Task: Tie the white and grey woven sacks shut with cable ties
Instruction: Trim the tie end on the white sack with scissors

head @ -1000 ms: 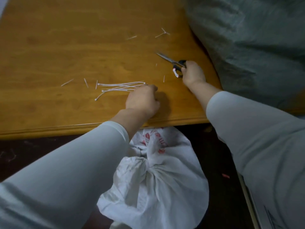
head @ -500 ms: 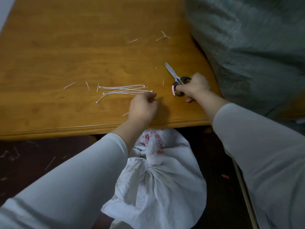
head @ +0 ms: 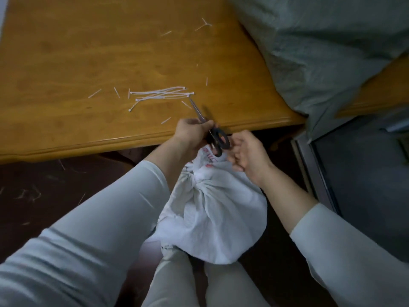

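The white woven sack (head: 212, 209) with red print is sitting just below the near edge of the orange-brown wooden table (head: 110, 52), its neck gathered into tight, creased folds. Above that neck the left hand (head: 192, 134) is gripping black-handled steel scissors (head: 218, 138) near the pivot. The right hand (head: 247, 151) is curling beside the handles, and I cannot tell whether it is holding them. White plastic cable ties (head: 161, 95) are lying on the table, and the grey woven sack (head: 321, 52) is slumping over its right end.

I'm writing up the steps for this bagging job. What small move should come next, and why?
Probably slip the fingers of the right hand into the handle loops of the scissors. The left hand grips them near the blades, handles pointing at the right hand just beside them, above the gathered neck of the white sack, so a hand-over for trimming looks likely.
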{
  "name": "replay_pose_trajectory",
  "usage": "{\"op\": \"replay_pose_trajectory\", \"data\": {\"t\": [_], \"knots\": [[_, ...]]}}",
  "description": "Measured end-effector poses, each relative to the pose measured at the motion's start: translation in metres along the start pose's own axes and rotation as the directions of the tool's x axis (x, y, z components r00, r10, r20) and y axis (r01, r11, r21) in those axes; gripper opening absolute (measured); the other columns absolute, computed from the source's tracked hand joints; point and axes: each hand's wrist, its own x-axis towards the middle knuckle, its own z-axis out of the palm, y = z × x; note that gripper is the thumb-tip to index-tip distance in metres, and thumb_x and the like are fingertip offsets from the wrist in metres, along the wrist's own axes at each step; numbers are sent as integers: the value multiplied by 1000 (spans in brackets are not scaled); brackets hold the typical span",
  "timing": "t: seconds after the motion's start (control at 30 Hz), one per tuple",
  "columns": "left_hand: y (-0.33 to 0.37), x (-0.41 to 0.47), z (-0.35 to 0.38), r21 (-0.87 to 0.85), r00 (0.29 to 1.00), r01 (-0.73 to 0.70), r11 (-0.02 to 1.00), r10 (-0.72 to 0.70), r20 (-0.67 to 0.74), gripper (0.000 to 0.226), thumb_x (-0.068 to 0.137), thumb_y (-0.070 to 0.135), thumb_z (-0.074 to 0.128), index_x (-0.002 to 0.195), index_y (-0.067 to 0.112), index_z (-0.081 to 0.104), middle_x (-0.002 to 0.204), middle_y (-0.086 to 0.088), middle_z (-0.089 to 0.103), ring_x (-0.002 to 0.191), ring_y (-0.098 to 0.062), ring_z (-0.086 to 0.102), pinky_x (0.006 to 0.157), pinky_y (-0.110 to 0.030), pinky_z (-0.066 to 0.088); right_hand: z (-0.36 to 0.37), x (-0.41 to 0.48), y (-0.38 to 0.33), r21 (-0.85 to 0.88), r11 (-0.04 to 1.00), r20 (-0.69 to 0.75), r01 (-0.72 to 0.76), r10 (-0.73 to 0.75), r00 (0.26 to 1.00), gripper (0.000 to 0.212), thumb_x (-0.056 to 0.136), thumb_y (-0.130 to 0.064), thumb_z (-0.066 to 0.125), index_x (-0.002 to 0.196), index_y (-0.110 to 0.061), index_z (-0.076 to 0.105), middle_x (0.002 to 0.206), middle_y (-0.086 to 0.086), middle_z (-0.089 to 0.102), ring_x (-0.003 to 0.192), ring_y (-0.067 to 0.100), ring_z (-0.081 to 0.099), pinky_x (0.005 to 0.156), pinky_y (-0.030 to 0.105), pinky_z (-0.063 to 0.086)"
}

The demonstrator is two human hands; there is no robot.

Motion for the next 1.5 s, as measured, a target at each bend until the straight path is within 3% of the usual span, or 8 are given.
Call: {"op": "replay_pose_trajectory", "data": {"t": [0.2, 0.37, 0.53, 0.63, 0.77, 0.93, 1.07, 1.5], "knots": [[-34, -28, -11, 146, 984, 23, 989, -48, 170, 12, 93, 7, 52, 84, 7, 60, 85, -8, 65, 77, -19, 62, 69, -28, 53, -8, -21, 26, -191, 976, 132, -106, 132, 982, 28, 85, -14, 65, 101, 9, 64, 76, 13, 64, 44, 8, 39, 33, 18, 22], [-53, -31, -25, 446, 980, 47, 894, 44, -192, 22, 92, 19, 44, 90, 5, 61, 78, -11, 66, 59, -22, 61, 51, -25, 44, -26, -24, 44, -309, 937, 96, -162, 200, 975, 16, 80, -13, 71, 84, 2, 67, 69, 10, 64, 41, 8, 41, 33, 18, 25], [-101, -45, -60, 939, 986, 44, 342, 133, -95, 22, 87, 18, 52, 77, 3, 65, 85, -16, 68, 87, -33, 62, 67, -27, 40, -43, -24, 70, -321, 916, 59, -242, 275, 960, 34, 77, -22, 75, 95, 5, 67, 75, 11, 67, 47, 12, 50, 36, 19, 34], [-117, -36, -56, 857, 980, 138, 496, 57, -191, 22, 84, 18, 53, 70, 6, 65, 74, -13, 68, 73, -30, 66, 69, -28, 51, -48, -21, 84, -334, 906, 37, -260, 289, 957, 44, 76, -32, 75, 96, 6, 67, 73, 10, 65, 46, 12, 50, 39, 20, 37], [-133, -13, -35, 180, 890, 357, 917, -276, -363, 19, 89, 16, 58, 91, -3, 57, 62, -11, 59, 38, -18, 61, 49, -33, 58, -53, -20, 93, -392, 880, 48, -268, 311, 949, 50, 75, -40, 74, 94, 5, 66, 71, 8, 65, 45, 12, 50, 40, 21, 37], [-142, 7, -16, -206, 823, 380, 902, -431, -369, 9, 90, 7, 59, 86, 0, 55, 43, -7, 54, 23, -8, 47, 26, -12, 34, -59, -18, 96, -466, 849, 87, -251, 326, 942, 55, 75, -47, 71, 94, 5, 66, 71, 8, 65, 47, 12, 50, 41, 21, 37], [-147, 1, -15, -186, 797, 410, 893, -450, -403, 32, 93, 5, 47, 61, 7, 48, 24, 3, 45, 18, -6, 34, 27, -5, 18, -63, -16, 92, -541, 810, 134, -223, 345, 929, 60, 74, -57, 66, 88, 2, 67, 68, 8, 64, 46, 13, 46, 39, 20, 34], [-151, -34, -22, -289, 782, 292, 912, -402, -476, 29, 87, 0, 55, 58, 4, 49, 38, -4, 53, 23, -7, 44, 31, -9, 30, -61, -4, 75, -808, 551, 183, -209, 571, 800, 67, 56, -74, 63, 77, -10, 69, 58, 1, 66, 42, 9, 41, 39, 18, 27]]}}
